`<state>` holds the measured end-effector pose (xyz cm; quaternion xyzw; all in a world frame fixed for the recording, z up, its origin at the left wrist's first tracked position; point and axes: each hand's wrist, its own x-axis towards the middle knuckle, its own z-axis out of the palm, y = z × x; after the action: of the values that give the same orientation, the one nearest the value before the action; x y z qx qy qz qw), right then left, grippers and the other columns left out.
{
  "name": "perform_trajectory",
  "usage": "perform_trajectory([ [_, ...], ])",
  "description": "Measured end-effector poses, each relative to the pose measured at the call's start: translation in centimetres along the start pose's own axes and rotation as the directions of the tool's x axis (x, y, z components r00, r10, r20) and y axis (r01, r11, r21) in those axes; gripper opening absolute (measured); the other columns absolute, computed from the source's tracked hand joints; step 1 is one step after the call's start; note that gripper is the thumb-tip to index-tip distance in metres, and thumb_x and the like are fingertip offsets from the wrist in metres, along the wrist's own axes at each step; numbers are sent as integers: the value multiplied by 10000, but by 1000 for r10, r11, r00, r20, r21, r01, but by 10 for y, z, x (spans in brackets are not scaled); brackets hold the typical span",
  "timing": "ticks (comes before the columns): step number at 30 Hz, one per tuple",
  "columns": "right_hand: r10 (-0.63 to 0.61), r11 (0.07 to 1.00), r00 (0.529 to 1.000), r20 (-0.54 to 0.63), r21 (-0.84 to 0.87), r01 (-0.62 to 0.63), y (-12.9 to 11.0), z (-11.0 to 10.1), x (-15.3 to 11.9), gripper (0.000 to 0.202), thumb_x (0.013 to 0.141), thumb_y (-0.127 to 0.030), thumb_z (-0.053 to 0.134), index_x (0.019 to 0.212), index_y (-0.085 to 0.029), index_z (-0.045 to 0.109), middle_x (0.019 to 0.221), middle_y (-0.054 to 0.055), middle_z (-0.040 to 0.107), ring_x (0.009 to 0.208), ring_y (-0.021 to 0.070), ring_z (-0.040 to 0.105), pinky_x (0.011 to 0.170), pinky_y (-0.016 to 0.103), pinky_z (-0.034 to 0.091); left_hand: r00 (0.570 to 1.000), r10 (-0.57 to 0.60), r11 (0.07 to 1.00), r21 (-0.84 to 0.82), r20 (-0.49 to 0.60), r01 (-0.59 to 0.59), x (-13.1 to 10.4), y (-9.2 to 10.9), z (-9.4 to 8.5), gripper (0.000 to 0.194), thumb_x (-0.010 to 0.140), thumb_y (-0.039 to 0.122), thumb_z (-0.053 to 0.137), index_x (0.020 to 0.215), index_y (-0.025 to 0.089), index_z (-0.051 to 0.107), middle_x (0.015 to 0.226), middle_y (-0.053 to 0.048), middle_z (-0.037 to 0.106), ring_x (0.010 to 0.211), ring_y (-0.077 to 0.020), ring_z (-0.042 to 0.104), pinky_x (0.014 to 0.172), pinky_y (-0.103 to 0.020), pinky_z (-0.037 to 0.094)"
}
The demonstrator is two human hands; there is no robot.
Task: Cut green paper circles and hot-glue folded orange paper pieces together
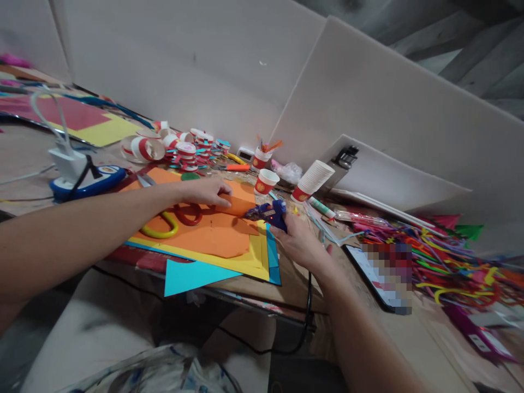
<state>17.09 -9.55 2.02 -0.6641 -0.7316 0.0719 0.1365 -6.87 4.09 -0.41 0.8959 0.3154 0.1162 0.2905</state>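
"What's the biggest thing over there, from where you stand?"

"The white boards (164, 65) leaning behind, then the tabletop (295, 284). On that, near the person, lie yellow sheets (235, 266) with a large orange sheet (219, 240) over them."

"And the hands?"

"The left hand (207, 191) lies over the orange paper with its fingers curled. Whether they pinch the edge or just press it, I can't tell. The right hand (301, 240) is closed round the grip of a blue glue gun (275, 215)."

"Where's it pointing?"

"Leftwards, nozzle right by the edge of a curved orange paper piece (239, 205), which lies on top of the orange sheet beside the left fingertips. I can't make out whether it touches."

"How would those two handle, do you reckon?"

"The gun looks light but solid, and its cord could tug a bit. I'd take it by the grip, well back from the nozzle, which may be hot. The paper looks feather-light and bendy, easy to crease, so a soft hold at the edge away from the nozzle."

"Anything smaller about?"

"A yellow scissor handle (158, 235) and a red scissor handle (191, 223) to the left, and an upright paper cup (266, 184) just beyond the sheets"
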Motion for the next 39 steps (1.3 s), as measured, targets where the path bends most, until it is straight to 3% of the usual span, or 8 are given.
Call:
perform_trajectory([
  [8, -67, 996, 998, 18, 66, 66, -23, 7, 7, 160, 863, -241, 534, 1009, -180, 562, 980, 99, 660, 858, 220, 595, 720, 309, 428, 1000, -1, 993, -116, 8, 2, -4, 3, -4, 185, 738, 348, 555, 707, 173, 608, 636, 7, 590, 589, -130, 507, 552, -247, 328],
  [18, -84, 994, 996, 32, 67, 81, -26, 19, 18, 217, 866, -279, 537, 1060, -181, 548, 1028, 111, 662, 862, 233, 604, 722, 317, 421, 994, 83, 995, -46, -66, -87, 7, -13, 2, 258, 765, 369, 573, 819, 157, 710, 708, 3, 649, 663, -131, 542, 632, -237, 367],
  [26, -83, 997, 996, 41, 0, 83, -34, 23, 23, 274, 883, -302, 523, 1118, -165, 549, 1044, 137, 665, 910, 262, 609, 702, 316, 429, 997, -14, 992, -126, -73, 5, 8, -16, 1, 325, 757, 457, 597, 719, 142, 663, 600, 7, 625, 581, -119, 535, 560, -223, 349],
  [39, -105, 994, 994, 40, 24, 104, -36, 22, 18, 312, 886, -329, 538, 1170, -199, 531, 1058, 119, 671, 912, 266, 612, 698, 319, 431, 998, -8, 983, -186, -59, -3, 9, -23, 4, 352, 757, 492, 604, 713, 145, 644, 607, 2, 632, 567, -114, 542, 541, -217, 356],
])
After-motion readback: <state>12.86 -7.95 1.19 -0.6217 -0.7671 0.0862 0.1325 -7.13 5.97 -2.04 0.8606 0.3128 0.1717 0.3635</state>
